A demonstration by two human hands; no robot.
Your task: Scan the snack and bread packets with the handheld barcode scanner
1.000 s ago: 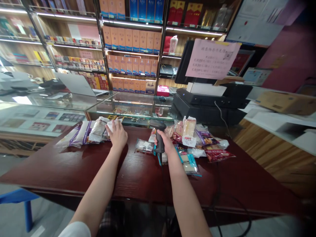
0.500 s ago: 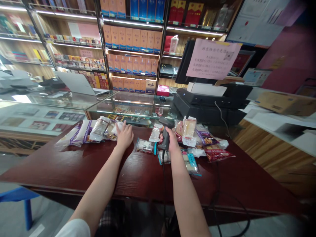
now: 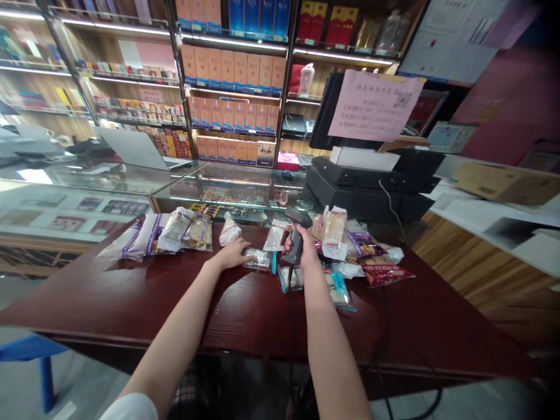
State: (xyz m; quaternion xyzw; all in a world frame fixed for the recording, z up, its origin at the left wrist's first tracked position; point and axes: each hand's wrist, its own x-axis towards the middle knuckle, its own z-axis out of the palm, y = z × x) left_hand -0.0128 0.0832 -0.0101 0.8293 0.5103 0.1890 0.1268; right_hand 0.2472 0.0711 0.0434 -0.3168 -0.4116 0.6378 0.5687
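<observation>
My right hand [image 3: 303, 247] is wrapped around the handle of a black barcode scanner [image 3: 296, 244], its head tilted up and its cord hanging down over the table. My left hand [image 3: 233, 254] reaches over the left end of a clear snack packet with a blue edge [image 3: 261, 260]; thumb and fingers are apart and touch it, and the packet lies flat. Just behind that hand stands a crumpled white snack bag [image 3: 230, 230]. A white-and-clear snack packet [image 3: 276, 235] lies between the hands, toward the back. Under the scanner is another blue-edged packet [image 3: 291, 279].
More snack bags lie in a row at left [image 3: 151, 232] and in a pile at right [image 3: 335, 233] on the dark red table [image 3: 245, 326]. Behind stand a glass display counter [image 3: 236, 175], a monitor with a pink notice [image 3: 376, 105] and a laptop [image 3: 131, 149].
My left hand has let go of the white snack bag, which now stands farther right, and has moved right onto the blue-edged packet. The scanner has shifted slightly right.
</observation>
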